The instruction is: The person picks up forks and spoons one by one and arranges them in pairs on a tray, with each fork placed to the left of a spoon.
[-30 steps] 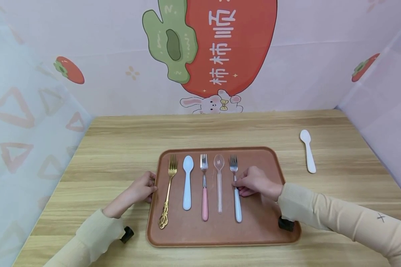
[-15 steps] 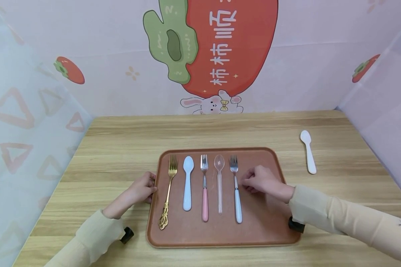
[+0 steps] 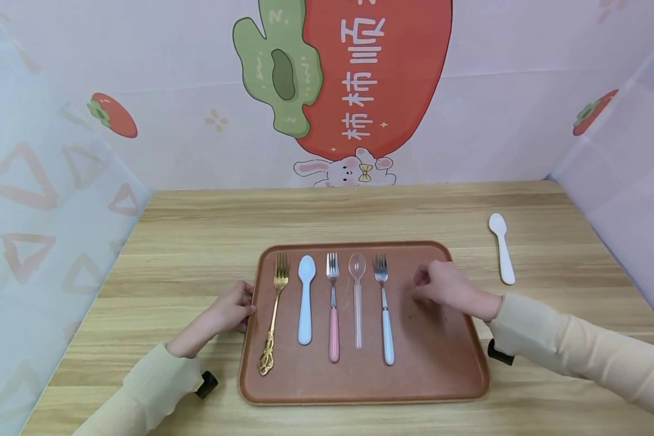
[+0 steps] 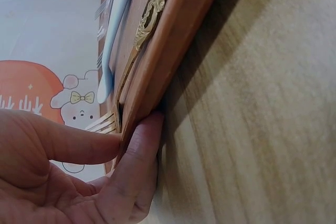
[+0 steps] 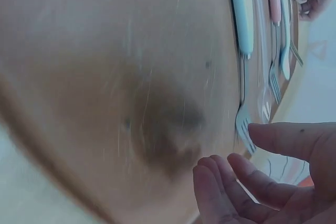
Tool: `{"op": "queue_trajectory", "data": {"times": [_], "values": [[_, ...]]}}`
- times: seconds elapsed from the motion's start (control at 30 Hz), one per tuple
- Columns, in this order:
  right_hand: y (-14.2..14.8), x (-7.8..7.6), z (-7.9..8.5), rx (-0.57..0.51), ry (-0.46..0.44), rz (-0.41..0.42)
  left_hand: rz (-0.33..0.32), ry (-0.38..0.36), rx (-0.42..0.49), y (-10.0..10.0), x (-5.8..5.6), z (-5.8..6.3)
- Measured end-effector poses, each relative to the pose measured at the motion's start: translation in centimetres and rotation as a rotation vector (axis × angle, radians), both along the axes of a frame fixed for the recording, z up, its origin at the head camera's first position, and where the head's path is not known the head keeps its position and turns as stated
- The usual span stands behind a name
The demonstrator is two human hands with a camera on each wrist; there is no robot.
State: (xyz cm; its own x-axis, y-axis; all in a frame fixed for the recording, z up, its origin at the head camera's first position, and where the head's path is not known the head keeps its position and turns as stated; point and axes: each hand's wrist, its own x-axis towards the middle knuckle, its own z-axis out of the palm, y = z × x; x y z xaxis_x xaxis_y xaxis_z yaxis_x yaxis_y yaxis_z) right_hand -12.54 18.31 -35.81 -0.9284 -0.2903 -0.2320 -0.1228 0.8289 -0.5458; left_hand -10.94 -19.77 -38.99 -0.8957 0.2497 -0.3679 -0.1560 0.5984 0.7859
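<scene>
My left hand [image 3: 231, 309] pinches the left rim of the brown tray [image 3: 360, 384], thumb on the rim and fingers against the outer side in the left wrist view. My right hand [image 3: 444, 281] hovers over the tray's right part, fingers loosely bent and apart, holding nothing. Across the tray, left to right, lie a gold fork [image 3: 275, 309], a light blue spoon [image 3: 305, 303], a pink-handled fork [image 3: 334, 327], a clear plastic spoon [image 3: 358, 309] and a fork with a pale blue handle [image 3: 388, 339]. That last fork is the piece nearest my right hand.
A white spoon [image 3: 502, 248] lies on the wooden table [image 3: 196, 236], right of the tray. Printed cloth walls [image 3: 169, 121] stand behind and at both sides of the table.
My right hand has let go of the pale-blue-handled fork and moved right and slightly up, away from it. The left hand stays at the tray's rim.
</scene>
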Motion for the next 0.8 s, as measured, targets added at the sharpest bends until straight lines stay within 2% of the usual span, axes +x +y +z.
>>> {"op": "queue_trajectory", "data": {"times": [0.07,0.3,0.47,0.57,0.8], "values": [[0.4,-0.2,0.1,0.022,0.024,0.007,-0.001,0.001,0.002,0.0,0.0,0.0],[1.7,-0.9,0.6,0.081,-0.018,0.003,-0.002,0.001,-0.003,0.0,0.0,-0.1],[2.9,-1.4,0.9,0.108,0.019,0.012,-0.002,0.002,-0.009,0.0,-0.1,0.0],[3.7,-1.8,1.0,0.125,0.034,0.005,-0.004,0.004,-0.012,0.0,-0.1,-0.1],[5.8,-2.3,1.0,0.163,0.006,-0.038,0.015,-0.013,-0.006,0.0,-0.1,-0.4]]}}
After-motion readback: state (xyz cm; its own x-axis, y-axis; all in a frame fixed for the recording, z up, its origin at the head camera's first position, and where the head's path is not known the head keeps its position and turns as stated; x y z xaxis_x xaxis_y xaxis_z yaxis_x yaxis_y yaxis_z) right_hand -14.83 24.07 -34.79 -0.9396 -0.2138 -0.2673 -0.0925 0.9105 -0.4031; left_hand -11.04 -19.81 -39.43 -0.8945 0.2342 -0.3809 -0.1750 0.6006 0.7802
